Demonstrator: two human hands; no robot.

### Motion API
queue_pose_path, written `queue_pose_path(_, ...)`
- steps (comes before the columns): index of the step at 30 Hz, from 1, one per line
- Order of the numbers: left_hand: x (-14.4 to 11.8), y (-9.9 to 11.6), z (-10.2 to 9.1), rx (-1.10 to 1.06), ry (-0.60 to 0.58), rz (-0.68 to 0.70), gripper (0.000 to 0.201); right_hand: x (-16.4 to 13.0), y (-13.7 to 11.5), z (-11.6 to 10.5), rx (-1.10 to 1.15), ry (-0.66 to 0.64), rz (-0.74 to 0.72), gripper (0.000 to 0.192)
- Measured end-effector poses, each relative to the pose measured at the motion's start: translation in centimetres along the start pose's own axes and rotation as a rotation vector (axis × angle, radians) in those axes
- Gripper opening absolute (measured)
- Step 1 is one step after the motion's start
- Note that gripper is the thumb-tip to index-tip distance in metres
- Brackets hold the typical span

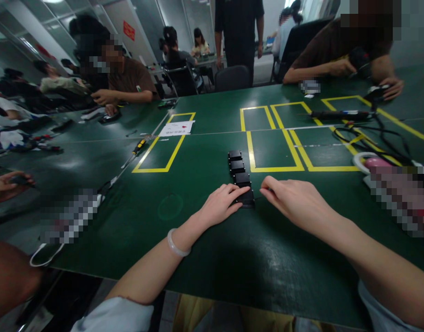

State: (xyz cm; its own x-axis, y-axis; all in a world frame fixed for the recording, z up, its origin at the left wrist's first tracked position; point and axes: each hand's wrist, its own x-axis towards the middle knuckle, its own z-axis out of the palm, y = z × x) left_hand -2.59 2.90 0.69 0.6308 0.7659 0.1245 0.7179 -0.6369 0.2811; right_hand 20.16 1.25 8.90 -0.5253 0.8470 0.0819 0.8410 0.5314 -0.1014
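While the green table (pixel 198 258) spreads wide with yellow tape boxes (pixel 272 152) toward one o'clock, four small black modules (pixel 238 173) sit in a row at twelve o'clock. Left hand (pixel 220 203) lays its fingers, held together, flat on the nearest module (pixel 247 197); right hand (pixel 297 200) points closed fingertips at its three o'clock side. Seemingly aligning the row: a gentle, even nudge seems needed.

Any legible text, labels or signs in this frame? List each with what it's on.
Nothing can be read.
White paper sheet on the green table: red mark and print, too blurred.
Red sign on the back wall: characters too small.
Black modules by the left hand and right hand: no visible marking.
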Motion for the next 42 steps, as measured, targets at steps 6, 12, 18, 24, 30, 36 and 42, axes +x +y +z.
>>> queue_pose_path(6, 0.01, -0.04, 0.07, -0.008, 0.013, 0.002, 0.048, -0.08, -0.08, -0.20, 0.076, 0.030, -0.020, 0.019)
queue_pose_path(12, 0.01, -0.09, 0.03, -0.006, 0.006, 0.005, 0.048, 0.06, -0.04, -0.02, 0.019, -0.008, 0.004, 0.025)
queue_pose_path(18, 0.04, 0.00, -0.07, 0.000, -0.001, -0.004, 0.049, -0.12, 0.28, 0.34, 0.101, 0.083, -0.026, 0.017)
queue_pose_path(24, 0.03, 0.05, -0.15, 0.003, 0.000, -0.003, 0.049, 0.00, -0.07, -0.24, -0.034, -0.003, 0.019, 0.031)
queue_pose_path(30, 0.04, 0.01, -0.06, 0.007, 0.001, -0.002, 0.048, -0.15, 0.06, 0.08, 0.047, 0.071, -0.039, 0.021)
queue_pose_path(36, 0.00, -0.11, 0.10, 0.000, 0.009, 0.000, 0.049, -0.08, -0.20, -0.19, 0.029, 0.029, 0.000, 0.021)
queue_pose_path(42, 0.00, -0.13, 0.15, 0.002, 0.011, 0.002, 0.049, 0.01, 0.12, 0.29, 0.041, 0.033, -0.009, 0.020)
